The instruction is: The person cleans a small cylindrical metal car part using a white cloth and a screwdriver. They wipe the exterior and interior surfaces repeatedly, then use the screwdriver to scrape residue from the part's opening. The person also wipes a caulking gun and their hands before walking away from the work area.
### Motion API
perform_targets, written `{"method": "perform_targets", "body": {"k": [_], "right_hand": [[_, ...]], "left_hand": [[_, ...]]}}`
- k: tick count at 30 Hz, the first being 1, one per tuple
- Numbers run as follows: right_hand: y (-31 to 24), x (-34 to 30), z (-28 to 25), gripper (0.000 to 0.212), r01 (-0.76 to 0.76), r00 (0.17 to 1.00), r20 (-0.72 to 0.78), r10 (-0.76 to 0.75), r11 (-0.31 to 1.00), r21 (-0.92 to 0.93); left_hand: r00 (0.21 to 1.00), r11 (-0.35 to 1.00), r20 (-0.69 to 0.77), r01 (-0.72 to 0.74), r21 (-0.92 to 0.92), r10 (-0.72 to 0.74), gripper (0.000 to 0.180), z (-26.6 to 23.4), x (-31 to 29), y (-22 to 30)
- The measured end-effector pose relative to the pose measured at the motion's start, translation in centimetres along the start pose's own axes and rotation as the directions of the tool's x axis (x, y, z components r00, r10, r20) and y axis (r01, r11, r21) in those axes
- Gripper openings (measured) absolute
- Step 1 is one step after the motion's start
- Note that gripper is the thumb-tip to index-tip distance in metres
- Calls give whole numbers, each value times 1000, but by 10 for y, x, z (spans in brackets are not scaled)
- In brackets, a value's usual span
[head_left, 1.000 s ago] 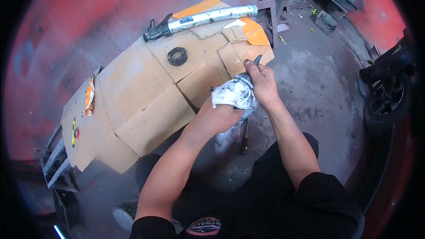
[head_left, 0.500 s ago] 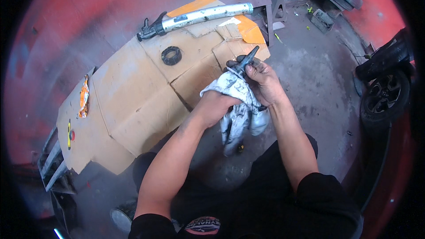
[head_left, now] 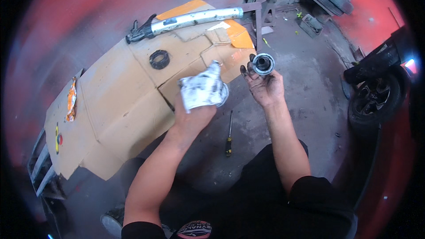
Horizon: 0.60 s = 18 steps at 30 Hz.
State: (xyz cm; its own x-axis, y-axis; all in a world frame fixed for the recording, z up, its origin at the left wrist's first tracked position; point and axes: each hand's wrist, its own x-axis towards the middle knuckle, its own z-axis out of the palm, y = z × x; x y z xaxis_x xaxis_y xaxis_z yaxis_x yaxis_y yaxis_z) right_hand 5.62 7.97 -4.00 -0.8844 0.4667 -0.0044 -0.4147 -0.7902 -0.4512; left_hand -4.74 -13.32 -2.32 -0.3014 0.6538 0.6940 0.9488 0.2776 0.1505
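A white rag [head_left: 202,89] smeared with black is bunched in my left hand [head_left: 195,117], over the near edge of the cardboard. A pale rounded edge shows beside the rag; I cannot make out what it belongs to. My right hand [head_left: 268,89], its fingertips blackened, holds a nozzle [head_left: 264,64] with the wide round end turned up toward me, showing a pale rim and a dark hollow. The two hands are apart. Beyond them a silver tube-shaped gun [head_left: 195,21] with a black handle lies across the cardboard, and a black ring [head_left: 159,59] lies nearer.
The cardboard sheet [head_left: 119,97] rests on a metal frame [head_left: 42,168]. An orange wrapper [head_left: 71,99] and a yellow cutter [head_left: 57,137] lie at its left. On the floor is a screwdriver [head_left: 229,137]. A wheel [head_left: 376,95] stands at right, a jack stand [head_left: 269,9] behind.
My hands have separated; the rag went left with my left hand. The nozzle, earlier pointing up and partly wrapped, now shows its wide end. The screwdriver on the floor has come into view.
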Motion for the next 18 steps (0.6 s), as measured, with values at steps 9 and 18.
{"method": "perform_targets", "body": {"k": [9, 18], "right_hand": [[16, 0, 20, 32, -11, 990, 142, 8, 1000, 23], [29, -5, 41, 33, 77, 997, 50, -64, 944, -320]], "left_hand": [[980, 973, -198, -28, -231, -19, 38, -7, 15, 4], [924, 688, 225, 381, -618, -310, 25, 0, 3, 14]]}}
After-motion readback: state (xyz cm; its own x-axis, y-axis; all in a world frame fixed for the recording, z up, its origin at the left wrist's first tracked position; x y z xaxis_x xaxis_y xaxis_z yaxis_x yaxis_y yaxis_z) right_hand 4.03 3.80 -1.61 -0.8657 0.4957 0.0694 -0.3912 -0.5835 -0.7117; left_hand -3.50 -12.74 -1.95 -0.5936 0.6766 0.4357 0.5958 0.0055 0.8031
